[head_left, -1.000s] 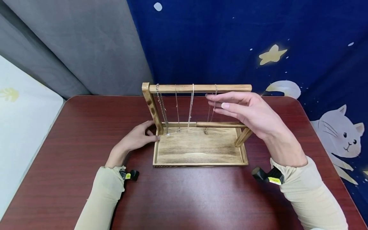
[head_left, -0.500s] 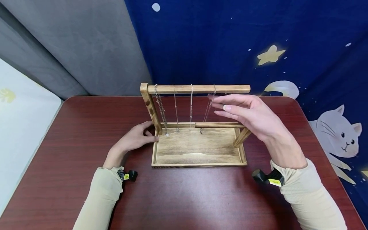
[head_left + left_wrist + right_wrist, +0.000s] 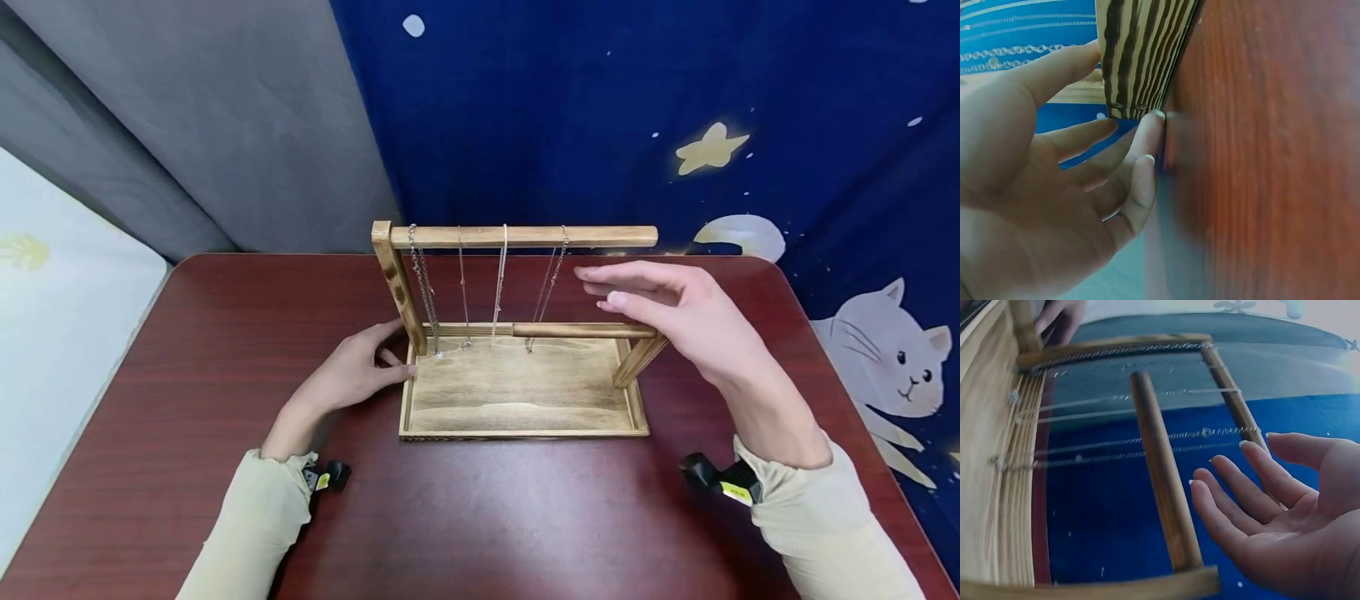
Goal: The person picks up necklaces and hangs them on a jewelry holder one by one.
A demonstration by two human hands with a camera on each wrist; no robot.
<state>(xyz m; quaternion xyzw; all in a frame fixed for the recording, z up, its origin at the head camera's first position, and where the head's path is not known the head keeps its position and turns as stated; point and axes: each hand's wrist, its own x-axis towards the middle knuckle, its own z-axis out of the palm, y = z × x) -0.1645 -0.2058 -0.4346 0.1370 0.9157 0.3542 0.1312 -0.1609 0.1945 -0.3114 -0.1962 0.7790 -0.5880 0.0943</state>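
A wooden necklace stand (image 3: 517, 392) with a tray base stands on the table. From its upper bar (image 3: 615, 237) hang several chain necklaces: a thick one (image 3: 428, 300) at the left end, two finer ones beside it, and one with a small pendant (image 3: 555, 271) farther right. My left hand (image 3: 348, 371) holds the stand's left end, thumb at the tray rim and fingers behind the post; the left wrist view shows that wooden end (image 3: 1141, 56) between them. Fingers loosely extended, my right hand (image 3: 690, 312) hovers right of the pendant necklace, holding nothing.
A shorter, lower bar (image 3: 577, 330) juts leftward from the stand's right post (image 3: 637, 360), beneath the right hand. The dark red table (image 3: 495, 517) extends around the tray. A grey curtain (image 3: 247, 117) and a blue patterned curtain (image 3: 540, 100) hang behind it.
My right hand has drawn back to the right and slightly down, away from the pendant necklace, whose lower end has swung a little left. My left hand stays at the stand.
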